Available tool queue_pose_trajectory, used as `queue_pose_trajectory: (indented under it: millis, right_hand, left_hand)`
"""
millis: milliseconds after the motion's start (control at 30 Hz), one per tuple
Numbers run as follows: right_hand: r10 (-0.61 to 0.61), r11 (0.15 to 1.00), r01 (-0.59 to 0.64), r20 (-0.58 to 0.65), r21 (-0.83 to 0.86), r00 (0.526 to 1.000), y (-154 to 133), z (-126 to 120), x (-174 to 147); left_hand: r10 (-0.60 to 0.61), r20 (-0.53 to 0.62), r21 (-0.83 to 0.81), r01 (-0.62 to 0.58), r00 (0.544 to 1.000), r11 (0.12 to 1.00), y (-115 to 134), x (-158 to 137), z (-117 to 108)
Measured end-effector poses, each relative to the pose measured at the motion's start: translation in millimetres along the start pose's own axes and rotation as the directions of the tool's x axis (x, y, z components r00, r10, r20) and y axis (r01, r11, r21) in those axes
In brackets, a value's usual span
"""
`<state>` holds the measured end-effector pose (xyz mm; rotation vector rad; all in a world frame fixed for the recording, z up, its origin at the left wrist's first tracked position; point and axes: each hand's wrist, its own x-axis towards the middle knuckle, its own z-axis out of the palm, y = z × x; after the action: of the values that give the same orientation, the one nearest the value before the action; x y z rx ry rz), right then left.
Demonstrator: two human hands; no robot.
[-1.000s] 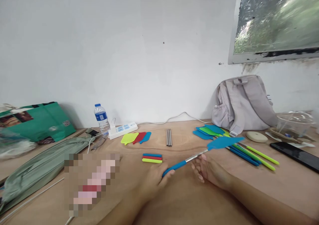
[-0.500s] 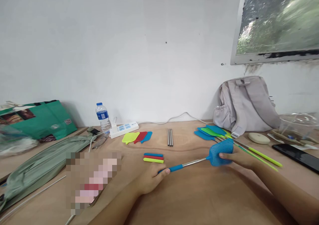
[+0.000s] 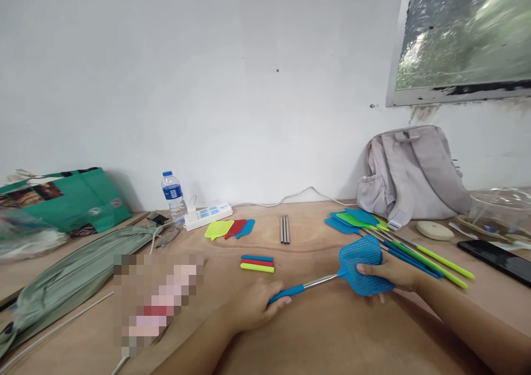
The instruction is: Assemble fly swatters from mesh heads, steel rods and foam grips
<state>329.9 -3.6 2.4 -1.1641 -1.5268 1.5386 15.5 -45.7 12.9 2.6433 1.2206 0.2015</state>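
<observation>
A blue fly swatter (image 3: 321, 280) with a short metal rod is held in both hands above the table. My left hand (image 3: 260, 304) is closed round its blue grip. At the other end, my right hand (image 3: 390, 270) pinches the perforated blue head, thumb on the face and fingers behind. Just beyond my left hand lie blue, red and yellow handles (image 3: 257, 263). Farther back are three metal rods (image 3: 284, 229) side by side. Yellow, red and blue swatter heads (image 3: 229, 229) overlap left of them. Behind my right hand rests a pile of several fly swatters (image 3: 352, 220).
A grey backpack (image 3: 409, 170) leans on the wall at right, near a phone (image 3: 495, 261) and a clear plastic bowl (image 3: 500, 206). To the left are a power strip (image 3: 208, 215), a water bottle (image 3: 173, 195), a green bag (image 3: 78, 201) and a grey-green bag (image 3: 83, 272).
The swatter head has tilted and moved slightly down and left with my right hand, uncovering more blue handles in the pile. My left hand keeps hold of the grip.
</observation>
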Motion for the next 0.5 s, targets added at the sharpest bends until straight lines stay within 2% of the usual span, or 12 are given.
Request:
queue_pose_trajectory:
  millis: [100,300,500]
  right_hand:
    - [0.018,0.999,-0.016,0.046,-0.049,0.999,-0.5,-1.1,0.3]
    - [-0.007,0.996,0.011,0.044,-0.093,0.999,2.3,0.0,0.8]
    - [0.016,0.993,-0.01,0.051,-0.117,0.999,2.3,-0.7,0.9]
  left_hand:
    - [-0.011,0.017,-0.004,0.011,1.0,1.0,1.8,0.1,-0.3]
    - [-0.028,0.039,0.067,0.025,0.999,0.997,3.0,0.3,0.2]
    - [-0.008,0.013,0.113,0.007,1.0,0.994,3.8,0.5,1.2]
